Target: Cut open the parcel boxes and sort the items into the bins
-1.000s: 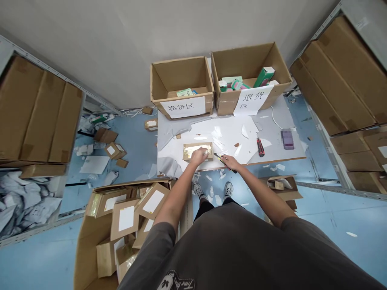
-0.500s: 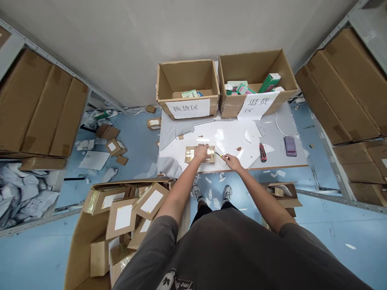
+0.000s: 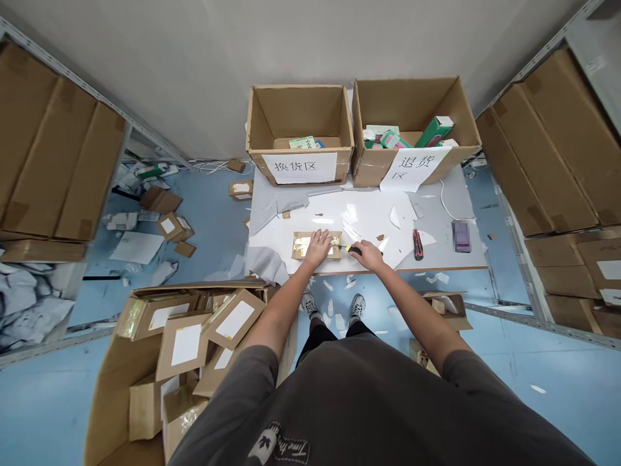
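Observation:
A small taped cardboard box [image 3: 299, 248] lies near the front edge of the white table [image 3: 334, 204]. Spread over its top is my left hand [image 3: 317, 247], fingers apart and pressing on it. My right hand [image 3: 368, 255] is closed around a yellow and black cutter [image 3: 352, 249], whose tip reaches the right end of the box. To the right, a red and black tool [image 3: 418, 245] lies on the table.
Two open cartons with paper signs [image 3: 299, 168] [image 3: 414, 169] stand at the table's back. A phone-like purple object [image 3: 461, 237] lies at the right. A large carton of parcels [image 3: 109, 388] is at lower left. Shelves with boxes flank both sides.
The cutter in my right hand has moved left onto the right end of the box. My left hand's fingers are more spread. The whole view has shifted slightly.

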Motion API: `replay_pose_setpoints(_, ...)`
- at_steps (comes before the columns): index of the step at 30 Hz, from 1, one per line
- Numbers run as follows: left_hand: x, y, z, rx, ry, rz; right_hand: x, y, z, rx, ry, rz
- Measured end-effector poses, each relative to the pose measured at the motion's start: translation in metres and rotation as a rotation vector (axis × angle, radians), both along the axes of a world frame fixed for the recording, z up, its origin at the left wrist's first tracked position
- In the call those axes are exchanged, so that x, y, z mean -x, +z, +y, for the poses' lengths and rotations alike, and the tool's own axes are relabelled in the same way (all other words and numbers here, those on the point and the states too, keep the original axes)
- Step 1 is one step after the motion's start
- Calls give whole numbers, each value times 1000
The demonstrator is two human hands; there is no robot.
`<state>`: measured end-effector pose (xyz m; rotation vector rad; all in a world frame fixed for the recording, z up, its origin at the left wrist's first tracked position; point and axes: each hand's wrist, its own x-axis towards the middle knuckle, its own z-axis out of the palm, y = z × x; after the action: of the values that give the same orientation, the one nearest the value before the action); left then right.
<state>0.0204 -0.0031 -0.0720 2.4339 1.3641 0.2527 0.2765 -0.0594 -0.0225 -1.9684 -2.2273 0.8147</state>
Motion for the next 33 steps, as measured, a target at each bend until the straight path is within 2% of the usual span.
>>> replay_pose_setpoints(4,-1,-9,-4,-20,18,-72,-3,-5,8,-71,91,-46)
replay_pose_setpoints(7,2,-10,0,-11,15,-88,-7,-6,12,-77,119,-44)
replay_pose_setpoints(13,7,5,19,61,-50,-48,-10,-3,15,-48,129,-38)
replay_pose_setpoints(17,0,11,23,32,-44,31,-10,-1,14,-40,140,-50)
replay_pose_setpoints(22,8,-1,16,-48,-115,-27,-14,-2,11,-32,151,-38)
replay_pose_setpoints(28,15,-20,9,-67,-64,-108,-15,-10,9,-48,142,-9)
replay_pose_setpoints(33,14,-24,8,-54,-63,-161,-13,-13,18,-84,177,-2)
